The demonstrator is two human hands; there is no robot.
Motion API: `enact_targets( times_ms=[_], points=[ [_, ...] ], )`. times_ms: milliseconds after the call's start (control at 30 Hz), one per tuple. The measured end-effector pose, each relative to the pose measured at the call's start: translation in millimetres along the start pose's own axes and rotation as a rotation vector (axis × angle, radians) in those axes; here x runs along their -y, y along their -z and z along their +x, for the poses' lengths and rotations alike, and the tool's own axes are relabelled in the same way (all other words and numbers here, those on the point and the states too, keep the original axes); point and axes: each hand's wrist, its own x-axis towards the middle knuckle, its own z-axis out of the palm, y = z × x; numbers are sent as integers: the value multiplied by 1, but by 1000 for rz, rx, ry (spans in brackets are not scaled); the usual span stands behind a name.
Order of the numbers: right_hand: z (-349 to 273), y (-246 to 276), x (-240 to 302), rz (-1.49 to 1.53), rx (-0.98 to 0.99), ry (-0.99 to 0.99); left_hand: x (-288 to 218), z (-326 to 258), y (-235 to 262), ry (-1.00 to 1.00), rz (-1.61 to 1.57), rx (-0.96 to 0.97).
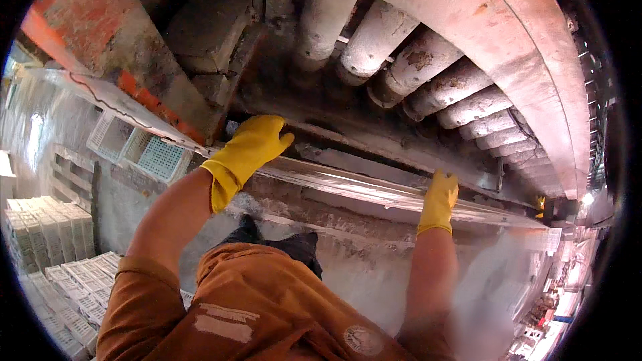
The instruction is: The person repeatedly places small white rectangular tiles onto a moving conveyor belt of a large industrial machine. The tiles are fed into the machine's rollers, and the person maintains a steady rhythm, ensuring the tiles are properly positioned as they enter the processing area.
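Note:
A long, thin, pale panel [354, 186] runs from left to right in front of my body, with its edge toward me. My left hand [257, 144], in a yellow rubber glove, is hooked over the panel's top edge near its left part. Its thumb points to the right and its fingertips are hidden behind the edge. Farther right, my right hand [439, 202], in a matching yellow glove, has its fingers bent over the same edge. Just beyond the panel lies a dark, dusty ledge [394, 150].
Worn metal rollers [428, 60] line up beyond the ledge, under a curved pale frame [528, 40]. A rusty orange beam [127, 60] slants at the left. White plastic crates [157, 155] stand on the floor, with stacked pale blocks [53, 230] closer to me.

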Motion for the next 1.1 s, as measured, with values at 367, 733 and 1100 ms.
enact_targets(
  times_ms=[367,733,1100],
  points=[
    [8,8,10,-55,0,-87,-2,12,3,-110,-128,82],
    [-8,-12,-10,-76,49,-152,-11,41,-42,-464,-15,-19],
    [-27,-12,-6,-85,14,-179,61,134,-67,-84,172,128]
  ],
)
